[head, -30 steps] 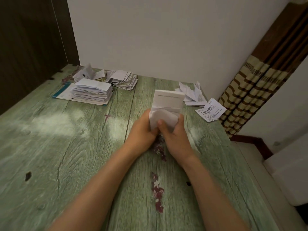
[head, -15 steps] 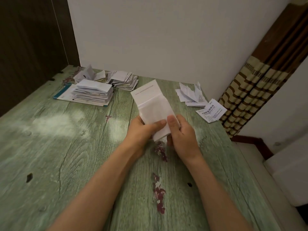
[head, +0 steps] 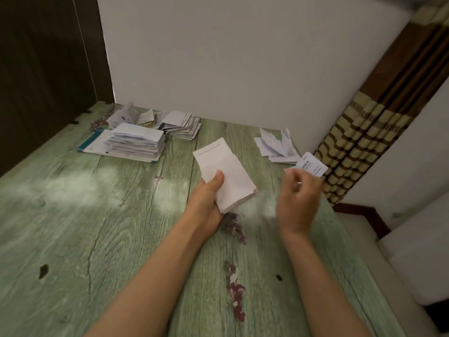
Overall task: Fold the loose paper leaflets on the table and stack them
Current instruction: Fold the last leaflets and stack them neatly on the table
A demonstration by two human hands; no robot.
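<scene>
Now the folded leaflet [head: 227, 171] sits in the left hand [head: 206, 200], just above the middle of the table [head: 97, 227]. The thumb presses on its white face and the fingers go under it, out of sight. Its far end sticks out past the hand toward the wall [head: 243, 69], and its near corner, a thick wad of layers, pokes out to the right. The right hand [head: 300, 203] hovers apart from it, further right, with nothing to be seen in its loosely bent fingers; it is blurred, so how each finger lies is hard to make out. Its fingertips overlap the near part of a printed leaflet [head: 313, 165] that lies at the table's right edge. Behind that, a few loose leaflets [head: 277, 147] lie half open with corners sticking up. At the far left stands the stack [head: 138, 142] of folded ones, resting on a teal-edged sheet [head: 91, 144], with a messier pile [head: 179, 124] behind it against the wall. Bare green wood runs between the stack and the hands, and the near half of the table shows wood grain, dark chips and a reddish flower print between the forearms. The right edge runs close by a striped curtain [head: 352, 147]. The small print on the leaflets cannot be read, and both forearms are cut off at the bottom of the view.
</scene>
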